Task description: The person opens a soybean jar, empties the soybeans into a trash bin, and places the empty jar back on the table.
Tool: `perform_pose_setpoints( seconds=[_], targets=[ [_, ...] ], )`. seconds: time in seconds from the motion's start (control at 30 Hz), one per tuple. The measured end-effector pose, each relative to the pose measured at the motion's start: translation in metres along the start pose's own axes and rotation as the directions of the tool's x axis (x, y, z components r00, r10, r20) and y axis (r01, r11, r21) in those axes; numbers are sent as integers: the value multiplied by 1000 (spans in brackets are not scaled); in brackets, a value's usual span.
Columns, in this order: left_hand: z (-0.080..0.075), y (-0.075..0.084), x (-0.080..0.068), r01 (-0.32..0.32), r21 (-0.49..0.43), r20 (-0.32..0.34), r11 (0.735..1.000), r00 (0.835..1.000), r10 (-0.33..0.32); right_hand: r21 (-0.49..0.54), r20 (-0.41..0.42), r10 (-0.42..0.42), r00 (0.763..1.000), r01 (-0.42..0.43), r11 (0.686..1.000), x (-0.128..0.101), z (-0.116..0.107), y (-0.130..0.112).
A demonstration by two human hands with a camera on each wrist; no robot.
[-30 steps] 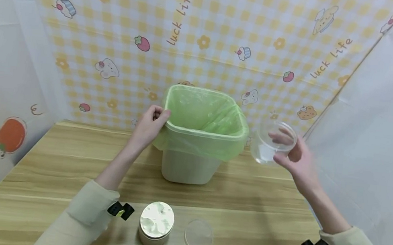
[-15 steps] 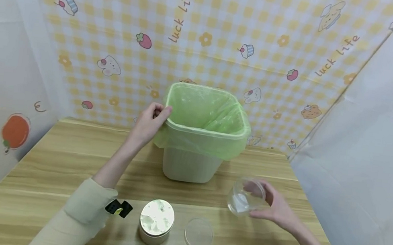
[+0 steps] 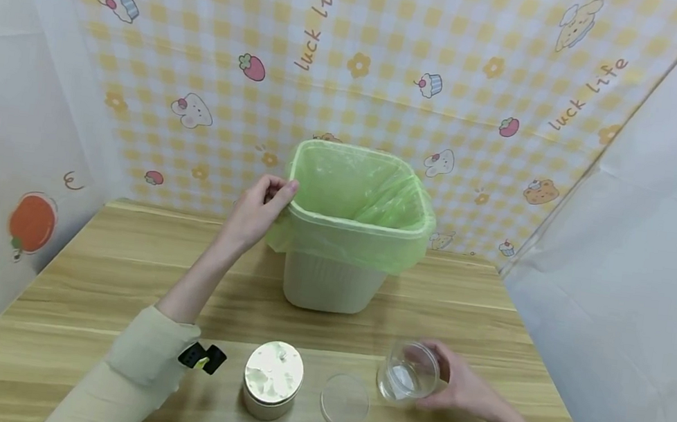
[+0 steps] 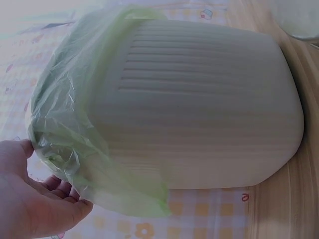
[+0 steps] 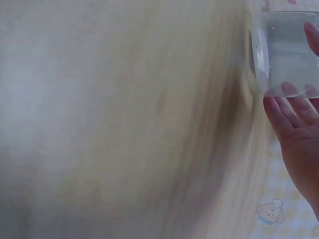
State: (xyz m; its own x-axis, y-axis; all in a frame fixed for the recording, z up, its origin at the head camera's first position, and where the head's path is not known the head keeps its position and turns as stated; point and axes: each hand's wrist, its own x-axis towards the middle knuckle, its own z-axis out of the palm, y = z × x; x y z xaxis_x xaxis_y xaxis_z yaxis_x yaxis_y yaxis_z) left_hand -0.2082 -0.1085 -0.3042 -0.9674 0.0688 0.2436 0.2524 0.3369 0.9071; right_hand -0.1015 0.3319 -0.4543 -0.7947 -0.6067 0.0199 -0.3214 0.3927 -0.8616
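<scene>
A beige waste bin (image 3: 330,283) lined with a green plastic bag (image 3: 358,199) stands at the back middle of the wooden table (image 3: 86,280). My left hand (image 3: 260,209) grips the bag at the bin's left rim; the left wrist view shows the fingers (image 4: 45,199) curled under the bag's edge (image 4: 65,149). My right hand (image 3: 462,389) holds a clear round container (image 3: 408,372) low over the table at the front right, also seen as the clear container (image 5: 286,52) in the right wrist view. Its clear lid (image 3: 344,402) lies flat beside a beige jar (image 3: 271,388) filled with white cream.
Patterned yellow check cloth (image 3: 355,67) hangs behind the bin, with white sheets (image 3: 640,259) at both sides. The jar and lid sit near the table's front edge. Bare wood shows on the left of the table.
My right hand carried the clear container from beside the bin's right rim down and toward me to the table by the lid. The left hand stayed on the bag.
</scene>
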Motion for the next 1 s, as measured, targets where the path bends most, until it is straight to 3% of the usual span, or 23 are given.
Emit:
perform_pose_setpoints(
  seconds=[0.23, 0.37, 0.5, 0.7, 1.0],
  targets=[
    [-4, 0, -6, 1, 0, 10, 1000, 1000, -1, 62, 19, 2, 1000, -3, 998, -2, 7, 4],
    [-7, -1, -8, -2, -4, 15, 1000, 1000, 2, 17, 41, -56, 998, 56, 998, -2, 3, -1],
    [-11, -2, -13, -3, -7, 15, 1000, 1000, 3, -103, -18, -121, 992, 119, 988, 0, -4, -25],
    [-21, -6, -24, -10, 11, -5, 1000, 1000, 10, -324, -156, -163, 974, 105, 940, 15, 4, -72],
    [-26, -10, -40, -46, 48, -8, 998, 999, 46, -290, -153, -185, 971, 135, 947, 44, 48, -110]
  ],
)
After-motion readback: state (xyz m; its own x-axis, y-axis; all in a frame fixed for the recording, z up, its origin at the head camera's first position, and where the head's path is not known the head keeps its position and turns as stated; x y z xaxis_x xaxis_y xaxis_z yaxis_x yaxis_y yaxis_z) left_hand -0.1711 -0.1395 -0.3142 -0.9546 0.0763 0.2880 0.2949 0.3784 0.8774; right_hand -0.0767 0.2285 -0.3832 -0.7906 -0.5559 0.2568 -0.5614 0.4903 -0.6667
